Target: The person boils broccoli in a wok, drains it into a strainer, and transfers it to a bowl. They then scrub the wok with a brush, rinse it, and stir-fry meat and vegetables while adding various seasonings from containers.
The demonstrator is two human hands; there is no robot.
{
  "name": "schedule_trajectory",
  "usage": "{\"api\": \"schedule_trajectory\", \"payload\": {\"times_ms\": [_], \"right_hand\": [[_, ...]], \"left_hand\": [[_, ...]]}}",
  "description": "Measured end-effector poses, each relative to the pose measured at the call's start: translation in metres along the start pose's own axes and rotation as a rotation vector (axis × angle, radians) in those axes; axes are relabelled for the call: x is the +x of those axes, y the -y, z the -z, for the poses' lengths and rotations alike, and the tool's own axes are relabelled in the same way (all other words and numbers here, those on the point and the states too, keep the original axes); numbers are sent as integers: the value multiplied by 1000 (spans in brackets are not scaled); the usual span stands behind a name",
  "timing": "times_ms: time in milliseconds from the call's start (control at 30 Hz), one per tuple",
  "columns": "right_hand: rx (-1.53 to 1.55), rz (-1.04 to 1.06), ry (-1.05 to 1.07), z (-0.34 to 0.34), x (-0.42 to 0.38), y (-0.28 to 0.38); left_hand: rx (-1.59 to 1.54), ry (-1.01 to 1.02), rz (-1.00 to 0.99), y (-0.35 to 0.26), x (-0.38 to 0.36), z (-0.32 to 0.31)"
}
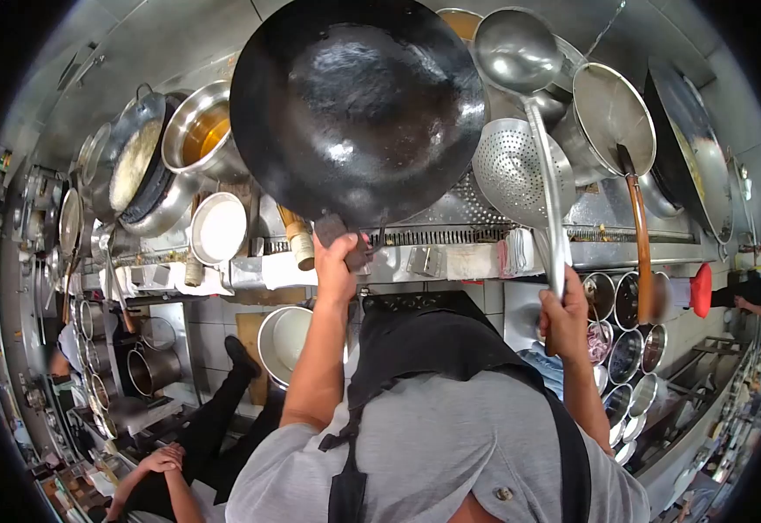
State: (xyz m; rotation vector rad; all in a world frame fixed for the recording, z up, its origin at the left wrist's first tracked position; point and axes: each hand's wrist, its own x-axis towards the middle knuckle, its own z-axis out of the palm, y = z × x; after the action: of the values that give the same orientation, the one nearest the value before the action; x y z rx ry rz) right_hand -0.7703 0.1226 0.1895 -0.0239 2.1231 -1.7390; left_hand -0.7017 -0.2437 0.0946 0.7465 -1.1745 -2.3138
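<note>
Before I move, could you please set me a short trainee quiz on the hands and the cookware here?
1. Which item does the left hand grip: A) a white bowl, B) the wok, or C) a towel?
2. True or false: the right hand grips the mesh strainer's wooden handle.
3. Fill in the colour: the steel pot beside the wok, on the person's left, holds ____ liquid.

Key: 1. B, the wok. 2. False, it grips the handle of the ladle. 3. Amber.
</note>
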Motion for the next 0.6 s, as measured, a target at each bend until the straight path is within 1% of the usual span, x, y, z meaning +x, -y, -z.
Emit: {"api": "schedule_trajectory", "payload": {"times_ms": [33,100,167,200,300,433,467,600], "right_hand": [[-13,-6,-3,-6,-3,2],[-95,-14,69,-8,-1,-11],[-57,-44,113,-21,-4,5],[-37,-37,155,-26,-3,12],[-18,3,187,-42,3,32],[-131,7,213,-52,15,57],[-137,22,227,-51,22,55],[-173,-13,246,-58,34,77]], "left_hand": [[-27,14,51,-5,3,0],[-108,-42,254,-13,19,0],[-208,11,386,-30,31,-10],[-207,-50,406,-37,32,-22],[-201,39,397,-29,52,-29],[-227,-15,441,-35,63,-40],[-256,-1,454,-35,66,-41],[-265,-38,439,-32,73,-55]]}}
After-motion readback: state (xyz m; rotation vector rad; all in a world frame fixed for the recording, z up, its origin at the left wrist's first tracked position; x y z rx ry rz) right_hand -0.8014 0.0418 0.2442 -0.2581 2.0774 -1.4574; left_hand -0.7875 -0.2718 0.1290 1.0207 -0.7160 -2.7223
